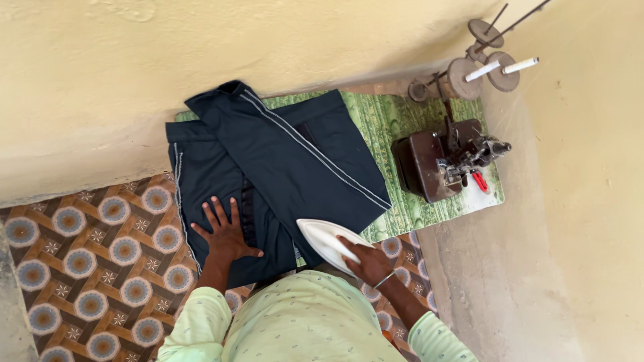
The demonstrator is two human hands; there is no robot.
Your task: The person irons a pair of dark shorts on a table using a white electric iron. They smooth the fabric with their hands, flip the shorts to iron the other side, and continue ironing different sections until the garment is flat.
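One dark navy garment [282, 161], folded, part-pressed: left hand [225, 234] flat, fingers splayed, steadying cloth; right hand [365, 258] closed around white iron [325, 241] at near hem; upper folds remaining.

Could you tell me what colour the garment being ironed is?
Dark navy garment with thin pale stripes, seen in the head view.

left hand [225, 234]: lying flat, fingers spread, pressing on the dark navy garment [282, 157] at lower centre of frame
right hand [367, 261]: gripping the white iron [329, 243], which is sitting on the garment's lower edge
garment: lying folded, pale stripes running along it, covering the green table [402, 134]
sewing machine [446, 157]: sitting at upper right on the table, thread spools [490, 67] standing behind it
floor [87, 255]: showing patterned tiles at lower left
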